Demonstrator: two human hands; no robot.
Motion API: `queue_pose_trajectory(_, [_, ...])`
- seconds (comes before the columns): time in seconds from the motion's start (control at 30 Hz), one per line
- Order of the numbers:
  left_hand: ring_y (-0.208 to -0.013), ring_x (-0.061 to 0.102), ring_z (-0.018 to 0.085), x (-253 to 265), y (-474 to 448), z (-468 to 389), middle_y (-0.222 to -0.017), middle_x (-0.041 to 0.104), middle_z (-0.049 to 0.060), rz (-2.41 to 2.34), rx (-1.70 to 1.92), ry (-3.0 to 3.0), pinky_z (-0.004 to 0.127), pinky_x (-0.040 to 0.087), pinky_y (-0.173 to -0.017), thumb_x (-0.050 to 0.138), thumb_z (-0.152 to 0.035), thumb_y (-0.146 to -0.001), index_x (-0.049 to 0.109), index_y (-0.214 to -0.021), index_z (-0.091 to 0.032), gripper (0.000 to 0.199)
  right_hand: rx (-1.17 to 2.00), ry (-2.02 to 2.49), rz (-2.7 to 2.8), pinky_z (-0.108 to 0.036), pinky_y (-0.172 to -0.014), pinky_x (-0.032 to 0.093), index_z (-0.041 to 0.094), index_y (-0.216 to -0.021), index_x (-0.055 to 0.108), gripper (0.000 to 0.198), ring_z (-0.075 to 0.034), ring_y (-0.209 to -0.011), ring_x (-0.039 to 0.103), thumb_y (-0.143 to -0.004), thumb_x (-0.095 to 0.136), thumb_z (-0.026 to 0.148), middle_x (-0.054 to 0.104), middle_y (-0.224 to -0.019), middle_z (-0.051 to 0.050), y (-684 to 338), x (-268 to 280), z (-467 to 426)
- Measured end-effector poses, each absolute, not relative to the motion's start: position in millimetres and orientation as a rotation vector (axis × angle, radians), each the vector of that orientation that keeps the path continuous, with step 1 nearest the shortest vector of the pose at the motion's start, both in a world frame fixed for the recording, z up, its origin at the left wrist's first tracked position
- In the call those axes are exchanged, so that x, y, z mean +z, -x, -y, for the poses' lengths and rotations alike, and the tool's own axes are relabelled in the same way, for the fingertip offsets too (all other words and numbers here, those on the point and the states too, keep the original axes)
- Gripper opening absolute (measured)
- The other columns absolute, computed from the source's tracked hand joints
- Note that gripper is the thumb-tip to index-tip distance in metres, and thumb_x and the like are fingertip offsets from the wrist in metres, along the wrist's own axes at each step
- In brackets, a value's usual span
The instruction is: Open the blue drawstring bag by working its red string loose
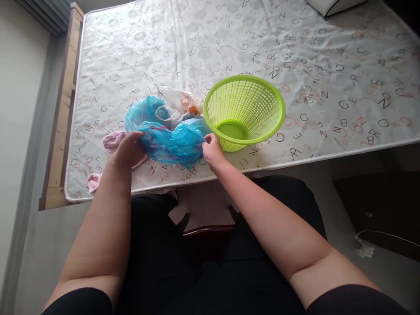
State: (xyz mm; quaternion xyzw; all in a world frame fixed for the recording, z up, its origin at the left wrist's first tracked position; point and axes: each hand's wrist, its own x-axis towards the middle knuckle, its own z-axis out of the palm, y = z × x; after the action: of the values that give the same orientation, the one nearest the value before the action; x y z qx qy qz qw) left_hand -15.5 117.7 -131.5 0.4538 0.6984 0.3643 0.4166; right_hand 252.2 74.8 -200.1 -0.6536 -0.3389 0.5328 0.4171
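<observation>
A blue plastic bag is stretched between my two hands near the front edge of the mattress. My left hand grips its left side, fingers closed on the film. At its right side my right hand pinches the edge of the same bag. Behind it lie another blue plastic bag and a white plastic bag with orange print. Partly hidden behind my left hand and forearm are pink cloth items. A lime-green plastic basket stands just right of the bags, its inside showing no contents.
All this rests on a mattress printed with letters, with a wooden bed frame along its left side. A white object sits at the far right edge. Below, a chair's edge shows between my legs.
</observation>
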Motion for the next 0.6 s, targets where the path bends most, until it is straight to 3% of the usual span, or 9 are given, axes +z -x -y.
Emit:
queue_pose_trajectory(0.1, [-0.098, 0.078, 0.035, -129, 5, -112, -0.099, 0.076, 0.016, -1.444, 0.574, -1.000, 0.050, 0.066, -0.083, 0.058, -0.053, -0.100, 0.075, -0.097, -0.020, 0.038, 1.458, 1.499, 0.681, -0.025, -0.062, 0.047, 0.027, -0.099, 0.044, 0.020, -0.012, -0.065, 0.064, -0.088, 0.045, 0.010, 0.061, -0.095, 0.002, -248, -198, -74])
queue_pose_trajectory(0.17, [-0.083, 0.076, 0.028, -131, -4, -112, -0.109, 0.076, 0.015, -1.331, 0.468, -0.969, 0.039, 0.064, -0.067, 0.060, -0.064, -0.099, 0.074, -0.105, -0.021, 0.045, 1.484, 1.476, 0.628, -0.024, -0.055, 0.043, 0.027, -0.099, 0.043, 0.019, -0.010, -0.055, 0.057, -0.089, 0.045, 0.011, 0.057, -0.089, 0.005, -247, -194, -74])
queue_pose_trajectory(0.27, [-0.069, 0.069, 0.017, -141, -18, -113, -0.118, 0.077, 0.012, -1.367, 0.391, -1.136, 0.025, 0.051, -0.052, 0.088, -0.053, -0.081, 0.070, -0.130, -0.028, 0.057, 1.505, 1.437, 0.617, -0.023, -0.050, 0.038, 0.028, -0.102, 0.044, 0.016, -0.010, -0.050, 0.048, -0.092, 0.047, 0.016, 0.057, -0.082, 0.007, -247, -188, -74])
queue_pose_trajectory(0.33, [-0.069, 0.067, 0.017, -149, -24, -113, -0.105, 0.078, 0.008, -1.381, 0.283, -1.324, 0.024, 0.049, -0.055, 0.098, -0.039, -0.069, 0.071, -0.131, -0.026, 0.069, 1.509, 1.372, 0.636, -0.022, -0.053, 0.040, 0.028, -0.102, 0.047, 0.014, -0.011, -0.055, 0.050, -0.093, 0.049, 0.018, 0.059, -0.080, 0.006, -247, -186, -73])
queue_pose_trajectory(0.4, [-0.067, 0.062, 0.016, -155, -27, -114, -0.082, 0.072, 0.003, -1.397, 0.208, -1.512, 0.024, 0.047, -0.057, 0.098, -0.033, -0.066, 0.078, -0.106, -0.021, 0.046, 1.523, 1.300, 0.652, -0.022, -0.059, 0.043, 0.027, -0.103, 0.049, 0.013, -0.012, -0.063, 0.054, -0.093, 0.050, 0.018, 0.060, -0.079, 0.006, -249, -184, -73])
queue_pose_trajectory(0.47, [-0.064, 0.056, 0.014, -158, -26, -118, -0.070, 0.064, 0.001, -1.471, 0.258, -1.614, 0.023, 0.042, -0.056, 0.093, -0.031, -0.070, 0.075, -0.084, -0.019, 0.026, 1.529, 1.259, 0.647, -0.022, -0.063, 0.046, 0.027, -0.102, 0.052, 0.013, -0.012, -0.066, 0.056, -0.092, 0.052, 0.018, 0.060, -0.078, 0.006, -251, -183, -73])
queue_pose_trajectory(0.6, [-0.065, 0.061, 0.015, -155, -15, -131, -0.076, 0.065, 0.001, -1.781, 0.786, -1.206, 0.024, 0.048, -0.059, 0.079, -0.023, -0.079, 0.067, -0.089, -0.020, 0.016, 1.515, 1.280, 0.628, -0.024, -0.066, 0.046, 0.027, -0.101, 0.055, 0.008, -0.013, -0.066, 0.055, -0.095, 0.056, 0.021, 0.059, -0.077, 0.005, -255, -183, -74])
